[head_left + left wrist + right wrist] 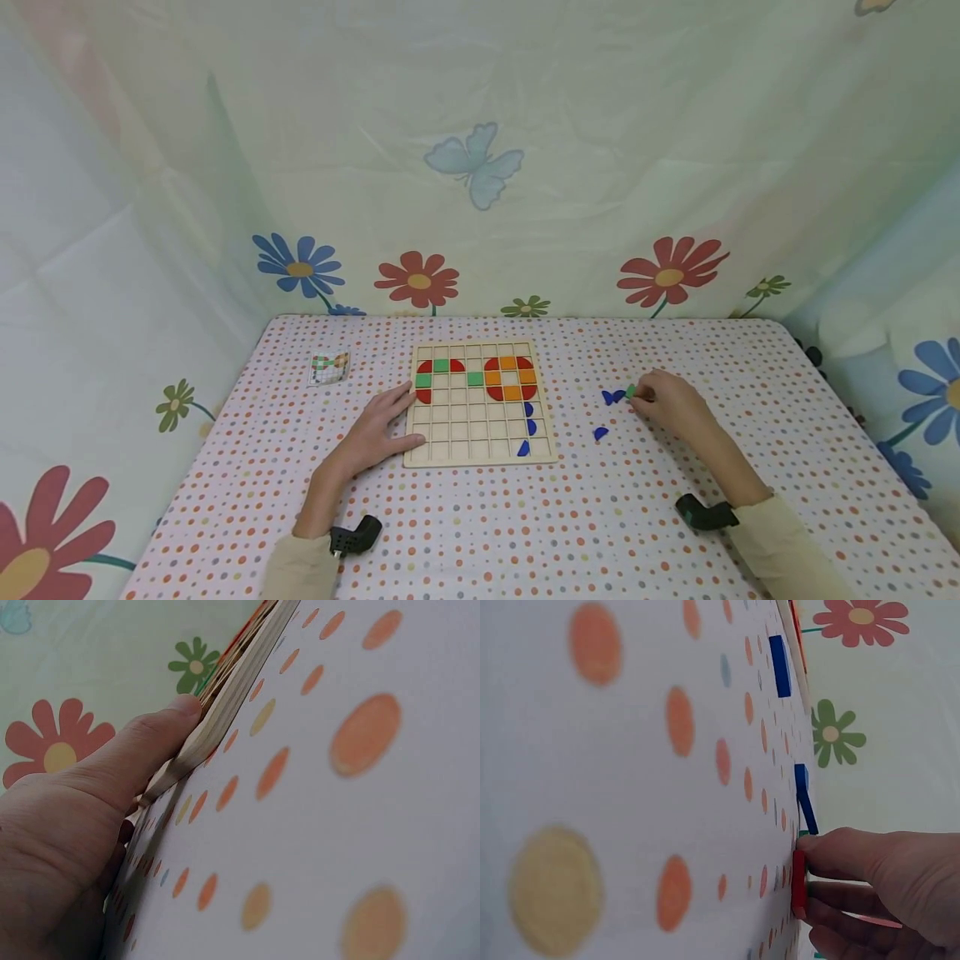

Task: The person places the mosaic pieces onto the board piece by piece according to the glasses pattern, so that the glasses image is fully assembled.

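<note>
My left hand (pixel 378 429) lies along the left side of a wooden grid board (pixel 480 454), fingers at the edge and thumb on its front left corner. In the left wrist view the thumb (pixel 146 742) presses over the board's rim. Red rounded pieces, green squares and orange squares fill some upper cells; blue pieces (pixel 532 427) sit in the right column. Right of the board, my right hand (pixel 671 400) pinches a green tile (pixel 631 390) at the fingertips, close over the table. A red piece (pixel 799 885) stands right by the thumb and fingers in the right wrist view.
Loose blue pieces (pixel 601 433) lie between the board and my right hand. A small pattern card (pixel 328 367) with a coloured grid lies left of the board. Dotted cloth (pixel 465 533) covers the table, and a flowered curtain (pixel 570 208) hangs behind it.
</note>
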Motion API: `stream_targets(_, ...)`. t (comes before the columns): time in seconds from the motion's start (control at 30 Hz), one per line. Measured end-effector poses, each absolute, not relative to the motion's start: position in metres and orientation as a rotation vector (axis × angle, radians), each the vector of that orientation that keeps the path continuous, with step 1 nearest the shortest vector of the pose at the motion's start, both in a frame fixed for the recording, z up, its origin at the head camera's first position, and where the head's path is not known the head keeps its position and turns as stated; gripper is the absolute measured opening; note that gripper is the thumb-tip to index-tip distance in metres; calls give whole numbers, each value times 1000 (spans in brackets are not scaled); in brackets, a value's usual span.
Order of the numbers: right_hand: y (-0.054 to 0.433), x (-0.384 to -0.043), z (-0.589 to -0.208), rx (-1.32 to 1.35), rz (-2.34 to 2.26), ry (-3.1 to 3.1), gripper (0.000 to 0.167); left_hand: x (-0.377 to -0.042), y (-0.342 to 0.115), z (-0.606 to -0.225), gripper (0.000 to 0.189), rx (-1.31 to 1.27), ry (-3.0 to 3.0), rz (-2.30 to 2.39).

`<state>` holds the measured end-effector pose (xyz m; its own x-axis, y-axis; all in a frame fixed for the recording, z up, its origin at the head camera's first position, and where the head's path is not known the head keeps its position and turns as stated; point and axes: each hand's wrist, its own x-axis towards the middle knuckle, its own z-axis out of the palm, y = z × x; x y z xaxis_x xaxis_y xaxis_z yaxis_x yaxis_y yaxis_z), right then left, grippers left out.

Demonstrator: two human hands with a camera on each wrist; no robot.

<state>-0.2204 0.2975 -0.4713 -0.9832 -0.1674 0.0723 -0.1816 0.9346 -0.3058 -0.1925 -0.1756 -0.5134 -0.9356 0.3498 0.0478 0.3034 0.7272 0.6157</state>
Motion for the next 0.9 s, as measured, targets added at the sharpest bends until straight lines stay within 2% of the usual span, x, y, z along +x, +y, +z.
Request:
stream_targets(0.17,299,-222,-464,277,538,-3032,18,-193,-176,-515,82,535,2842,1002)
stream_targets(0.3,289,-223,-452,374,552,-2907,18,-193,-177,-515,82,540,2845,1011)
stream_targets(0.57,225,-223,-442,695,514,-2715,15,-194,-177,-516,82,561,2846,1012)
stream_targets(0.9,162,-224,-437,909,552,-2698,14,-192,-175,-513,82,532,2839,1004)
